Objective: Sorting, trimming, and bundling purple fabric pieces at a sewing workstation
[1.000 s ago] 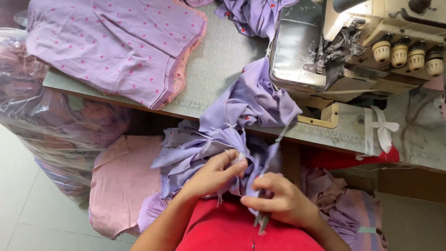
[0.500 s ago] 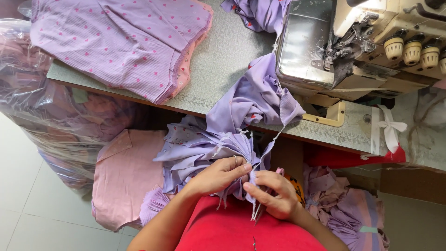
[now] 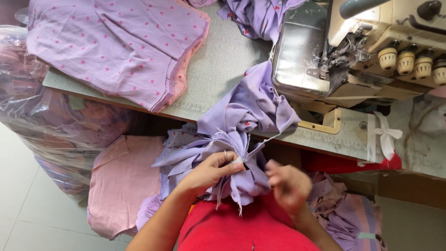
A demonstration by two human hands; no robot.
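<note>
Left hand (image 3: 211,171) is pinched tight on the bunched lilac cloth (image 3: 241,135), while the blurry right hand (image 3: 289,185) looks loosely curled, can't tell if it's holding anything; probably best to keep that bunch taut so the thread (image 3: 269,138) stays clear.

Bare table (image 3: 223,79) lies open between folded garment (image 3: 121,46) and sewing machine (image 3: 353,46) — bunched lilac fabric (image 3: 246,111) crowds its edge.

Garment sewing workshop: overlock machine (image 3: 371,51), stacked purple fabric pieces (image 3: 116,46).
</note>
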